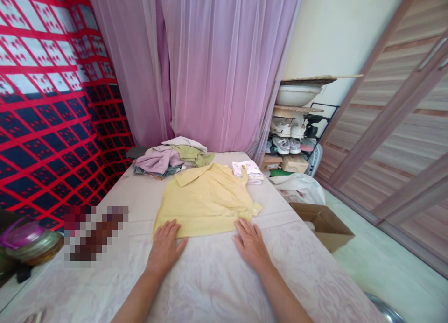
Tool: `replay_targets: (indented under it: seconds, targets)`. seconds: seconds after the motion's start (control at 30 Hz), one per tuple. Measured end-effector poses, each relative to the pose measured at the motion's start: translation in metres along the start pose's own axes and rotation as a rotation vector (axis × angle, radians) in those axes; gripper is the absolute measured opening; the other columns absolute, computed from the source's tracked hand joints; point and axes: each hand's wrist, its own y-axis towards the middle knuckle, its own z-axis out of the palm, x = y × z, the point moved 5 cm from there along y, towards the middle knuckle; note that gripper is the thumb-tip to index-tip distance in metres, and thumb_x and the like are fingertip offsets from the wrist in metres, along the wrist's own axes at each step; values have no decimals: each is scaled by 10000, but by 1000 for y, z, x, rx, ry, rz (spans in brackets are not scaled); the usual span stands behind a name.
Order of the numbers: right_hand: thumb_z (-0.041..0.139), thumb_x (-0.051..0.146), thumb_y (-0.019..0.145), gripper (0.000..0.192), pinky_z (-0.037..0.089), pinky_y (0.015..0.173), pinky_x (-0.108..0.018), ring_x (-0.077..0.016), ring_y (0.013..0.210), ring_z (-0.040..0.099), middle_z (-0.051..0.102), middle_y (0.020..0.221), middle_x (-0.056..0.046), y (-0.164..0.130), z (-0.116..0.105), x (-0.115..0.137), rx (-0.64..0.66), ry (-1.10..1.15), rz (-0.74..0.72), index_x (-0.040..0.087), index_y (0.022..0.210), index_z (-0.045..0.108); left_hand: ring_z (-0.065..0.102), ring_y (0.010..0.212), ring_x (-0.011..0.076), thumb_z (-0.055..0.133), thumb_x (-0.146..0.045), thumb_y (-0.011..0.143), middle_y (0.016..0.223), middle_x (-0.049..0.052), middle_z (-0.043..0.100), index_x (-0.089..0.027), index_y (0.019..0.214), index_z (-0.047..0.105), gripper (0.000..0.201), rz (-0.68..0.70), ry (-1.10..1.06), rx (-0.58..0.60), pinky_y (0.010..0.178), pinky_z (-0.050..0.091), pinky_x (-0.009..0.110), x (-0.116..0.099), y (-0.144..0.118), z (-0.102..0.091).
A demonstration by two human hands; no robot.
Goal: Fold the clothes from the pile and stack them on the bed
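A yellow collared shirt [205, 197] lies spread on the bed [206, 276], its collar toward the far end and its near edge toward me. On that edge, at the left corner, my left hand [166, 241] rests flat with the fingers stretched out. My right hand [252, 241] lies flat at the right end of the same edge, fingertips touching the cloth. Neither hand grips anything. Just behind the shirt sits a heap of clothes, with a mauve garment [157, 158] and an olive green one [192, 155]. Folded white printed cloths [248, 169] lie beyond its right side.
Purple curtains [227, 71] hang behind the bed. To the right stand a shoe rack [311, 127], an open cardboard box [322, 225] and a wooden wardrobe [392, 127]. A lidded container [33, 241] is at the left, near a blurred patch on the bed.
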Motion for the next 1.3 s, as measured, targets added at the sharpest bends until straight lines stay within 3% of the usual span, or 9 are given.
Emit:
replay_targets:
  seconds: [0.1, 0.2, 0.37, 0.57, 0.67, 0.77, 1.0, 1.2, 1.3]
  targets:
    - [376, 345, 864, 474, 300, 1063, -402, -230, 1264, 443, 522, 1353, -111, -1, -5, -23, -257, 63, 84, 176, 1278, 534, 462, 1255, 303, 484, -464, 831, 1307, 124, 565, -157, 1174, 590, 472, 11, -3, -17, 1066, 326, 515, 2, -3, 4]
    - [386, 371, 836, 501, 396, 946, -418, -281, 1124, 545, 603, 1220, -167, 6, -16, -61, -438, 109, 357, 120, 1245, 533, 459, 1257, 307, 479, -467, 835, 1307, 124, 565, -153, 1179, 590, 479, 27, -3, -28, 1064, 330, 520, 3, -4, 6]
    - [431, 427, 799, 517, 443, 798, -391, -267, 880, 631, 694, 1019, -104, 45, -21, -102, -298, 332, 614, 171, 1235, 539, 471, 1249, 296, 488, -463, 834, 1302, 119, 570, -161, 1170, 593, 464, 37, 6, -46, 1059, 345, 506, 5, -6, 8]
    - [533, 486, 715, 630, 463, 602, -262, -196, 739, 653, 701, 844, -49, 68, -20, -103, -348, 913, 655, 168, 1258, 534, 478, 1244, 296, 495, -459, 835, 1297, 118, 575, -164, 1166, 596, 455, 47, 16, -69, 1053, 357, 503, 7, -6, 9]
    - [520, 505, 737, 602, 419, 482, -228, -157, 603, 636, 703, 814, -38, 69, -17, -101, -265, 954, 691, 176, 1240, 549, 489, 1232, 301, 496, -466, 835, 1291, 120, 581, -158, 1164, 601, 463, 56, 27, -62, 1046, 367, 503, 6, -5, 8]
    - [467, 536, 770, 499, 375, 405, -223, -143, 485, 595, 698, 718, -50, 72, -12, -103, -168, 914, 716, 154, 1026, 663, 496, 1225, 301, 488, -469, 837, 1284, 123, 585, -154, 1159, 606, 466, 57, 31, -51, 1043, 372, 504, 6, -3, 7]
    - [621, 436, 660, 300, 517, 581, -266, -190, 664, 670, 727, 742, -30, 87, -8, -116, -248, 928, 604, 201, 815, 726, 493, 1224, 293, 480, -471, 834, 1280, 115, 586, -164, 1159, 604, 464, 45, 9, -53, 1043, 369, 493, 4, -2, 4]
    - [595, 477, 643, 419, 505, 847, -310, -243, 988, 639, 732, 967, -71, 78, 0, -123, -565, 942, 649, 170, 899, 722, 489, 1228, 289, 477, -472, 834, 1286, 120, 581, -167, 1142, 608, 453, 41, -4, -49, 1054, 357, 486, 3, -2, 1]
    - [542, 511, 665, 528, 490, 885, -327, -246, 1060, 603, 699, 1066, -109, 68, 3, -125, -726, 989, 710, 128, 1002, 676, 489, 1229, 291, 480, -470, 837, 1286, 118, 582, -174, 1146, 607, 446, 34, -11, -40, 1056, 355, 488, 2, -1, 0]
